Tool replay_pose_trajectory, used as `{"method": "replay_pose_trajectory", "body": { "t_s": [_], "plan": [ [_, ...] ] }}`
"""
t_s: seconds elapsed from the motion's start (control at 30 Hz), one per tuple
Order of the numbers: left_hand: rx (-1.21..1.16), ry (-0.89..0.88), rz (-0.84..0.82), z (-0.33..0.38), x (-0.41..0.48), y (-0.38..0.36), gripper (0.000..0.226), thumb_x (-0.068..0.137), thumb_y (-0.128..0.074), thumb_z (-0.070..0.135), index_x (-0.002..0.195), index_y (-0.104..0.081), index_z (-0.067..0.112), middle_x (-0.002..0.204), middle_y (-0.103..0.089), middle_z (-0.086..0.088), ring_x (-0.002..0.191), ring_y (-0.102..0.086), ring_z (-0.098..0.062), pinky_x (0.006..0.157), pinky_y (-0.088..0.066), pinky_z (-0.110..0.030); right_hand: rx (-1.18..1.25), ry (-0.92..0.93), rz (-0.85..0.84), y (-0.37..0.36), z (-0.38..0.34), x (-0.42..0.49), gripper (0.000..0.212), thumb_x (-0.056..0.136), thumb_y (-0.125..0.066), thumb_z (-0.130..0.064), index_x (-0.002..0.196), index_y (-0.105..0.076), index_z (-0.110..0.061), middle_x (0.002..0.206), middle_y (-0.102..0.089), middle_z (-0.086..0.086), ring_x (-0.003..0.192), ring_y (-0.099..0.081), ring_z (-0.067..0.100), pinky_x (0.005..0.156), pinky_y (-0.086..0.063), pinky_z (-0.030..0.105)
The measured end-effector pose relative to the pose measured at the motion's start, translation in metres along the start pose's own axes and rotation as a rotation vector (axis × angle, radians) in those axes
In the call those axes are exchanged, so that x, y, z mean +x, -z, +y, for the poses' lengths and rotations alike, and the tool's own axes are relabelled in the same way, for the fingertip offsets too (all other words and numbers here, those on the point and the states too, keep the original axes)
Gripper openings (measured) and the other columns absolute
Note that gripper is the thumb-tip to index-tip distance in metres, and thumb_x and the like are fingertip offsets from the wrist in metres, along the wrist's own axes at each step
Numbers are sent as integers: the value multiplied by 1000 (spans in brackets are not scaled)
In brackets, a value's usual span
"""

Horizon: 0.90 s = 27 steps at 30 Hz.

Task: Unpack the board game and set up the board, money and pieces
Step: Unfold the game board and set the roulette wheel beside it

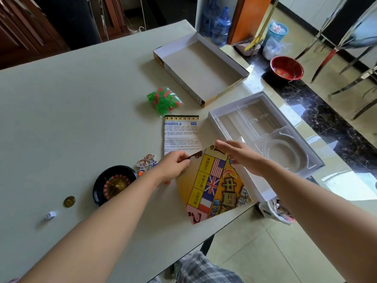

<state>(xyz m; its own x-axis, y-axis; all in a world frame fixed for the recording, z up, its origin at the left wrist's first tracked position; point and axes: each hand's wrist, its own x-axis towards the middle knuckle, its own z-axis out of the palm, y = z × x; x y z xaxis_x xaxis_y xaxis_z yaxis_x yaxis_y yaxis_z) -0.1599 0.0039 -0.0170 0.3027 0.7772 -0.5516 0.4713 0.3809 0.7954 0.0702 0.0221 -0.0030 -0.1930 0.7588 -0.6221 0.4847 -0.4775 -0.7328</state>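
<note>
Two-handed at the folded board (pixel 212 186), lying on the table (pixel 81 119) by its near edge: pinching the top corner with the left hand (pixel 175 166), holding the right hand (pixel 238 154) just above, fingers straight and together. Left of it: roulette wheel (pixel 114 184), coin (pixel 69 201), die (pixel 50 215).

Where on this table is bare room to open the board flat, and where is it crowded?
Widest bare stretch: table left of the bag of houses, beyond the roulette wheel. Smaller: the near edge by the die. Crowded: the right side, with open box, tray insert, instruction sheet and board.
</note>
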Motion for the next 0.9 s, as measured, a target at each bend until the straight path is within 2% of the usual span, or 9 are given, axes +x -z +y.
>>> {"method": "replay_pose_trajectory", "body": {
  "t_s": [0.07,0.17,0.23,0.3,0.4,0.47,0.57,0.8,0.9],
  "plan": [
    [-98,-11,59,6,1,6,14,101,-46,19,104,-58,12,95,-64,-9,80,-56,-17,70,-47,-27,125,-57,-68,8,1,-6,74,83,-33,-72,127,-53,-16,110,-64,7,92,-60,16,81,-44,28],
    [-302,14,277,11,4,17,15,101,-45,20,107,-58,13,98,-63,-10,86,-58,-22,75,-49,-33,433,-73,-97,16,1,-13,77,87,-16,-73,114,-59,-16,111,-67,17,102,-64,31,100,-43,43],
    [-443,55,431,12,7,26,18,100,-47,20,110,-58,11,107,-66,-15,99,-62,-31,87,-54,-43,522,-54,-141,16,1,-11,91,86,-13,-75,115,-60,-3,112,-67,21,104,-64,34,101,-44,45],
    [-539,93,532,12,3,35,21,98,-48,21,114,-58,12,110,-67,-15,106,-62,-34,91,-53,-48,532,-6,-150,8,-5,-6,83,87,-22,-73,111,-62,-4,110,-69,16,101,-64,28,97,-44,43],
    [-581,97,618,13,-4,46,21,98,-52,26,115,-57,15,108,-66,-10,99,-64,-27,80,-56,-41,310,164,-106,-10,-29,-4,56,74,-52,-58,113,-65,-20,109,-71,-2,101,-63,10,92,-43,32],
    [-604,45,681,18,-10,56,17,97,-54,26,110,-57,17,102,-65,-8,86,-62,-20,65,-53,-31,158,307,-38,-21,-54,-6,36,83,-63,-38,115,-65,-23,110,-70,-9,99,-64,1,96,-47,23],
    [-624,-69,754,23,-29,82,11,96,-53,28,102,-57,20,93,-62,-4,74,-58,-11,54,-48,-20,126,475,94,-39,-97,-8,24,94,-58,-16,118,-63,-16,112,-69,-5,100,-66,5,97,-48,25],
    [-398,-288,827,0,-97,154,22,97,-53,29,118,-55,22,92,-61,11,88,-58,0,70,-44,-11,327,552,99,-109,-177,11,24,97,-54,-21,120,-60,-23,114,-69,1,101,-68,20,82,-57,39],
    [-373,-240,927,-36,-126,191,14,96,-55,28,110,-57,26,94,-67,-2,91,-65,-18,79,-55,-30,408,503,25,-167,-203,17,22,97,-53,-15,119,-59,-16,105,-70,3,91,-69,19,77,-59,39]
  ]
}}
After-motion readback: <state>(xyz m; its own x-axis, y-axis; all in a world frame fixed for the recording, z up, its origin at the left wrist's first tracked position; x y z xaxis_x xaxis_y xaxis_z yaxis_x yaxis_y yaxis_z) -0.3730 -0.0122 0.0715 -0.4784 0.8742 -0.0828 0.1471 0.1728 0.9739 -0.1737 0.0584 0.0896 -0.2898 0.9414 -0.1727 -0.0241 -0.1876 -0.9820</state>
